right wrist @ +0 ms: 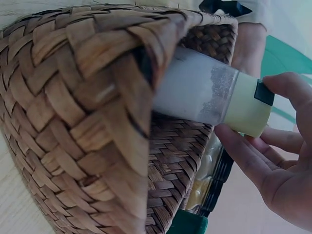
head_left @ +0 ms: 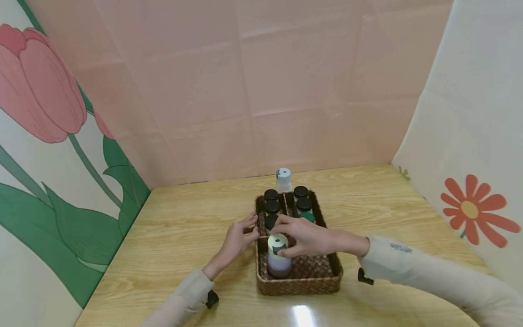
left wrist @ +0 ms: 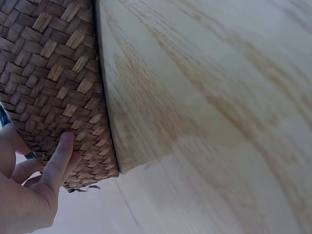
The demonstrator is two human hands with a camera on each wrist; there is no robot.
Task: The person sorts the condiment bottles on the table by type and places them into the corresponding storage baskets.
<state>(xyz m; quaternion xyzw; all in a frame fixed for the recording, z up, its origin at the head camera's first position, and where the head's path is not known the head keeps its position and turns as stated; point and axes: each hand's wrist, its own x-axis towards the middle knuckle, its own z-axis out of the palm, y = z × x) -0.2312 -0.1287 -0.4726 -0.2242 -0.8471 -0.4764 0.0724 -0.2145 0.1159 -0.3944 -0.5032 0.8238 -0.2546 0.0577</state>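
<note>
My right hand pinches the pale yellow-green cap of a clear seasoning jar between thumb and fingers. White powder shows inside the jar in the right wrist view. It stands in the near left corner of the front compartment of a brown woven basket; whether its base touches the floor cannot be told. Against the basket's left outer wall lie the fingers of my left hand. One finger is extended along the weave in the left wrist view.
Several black-capped jars and a green-capped jar fill the basket's two rear compartments. Behind the basket stands a white-capped bottle. The wooden table meets a pink backdrop at its far edge.
</note>
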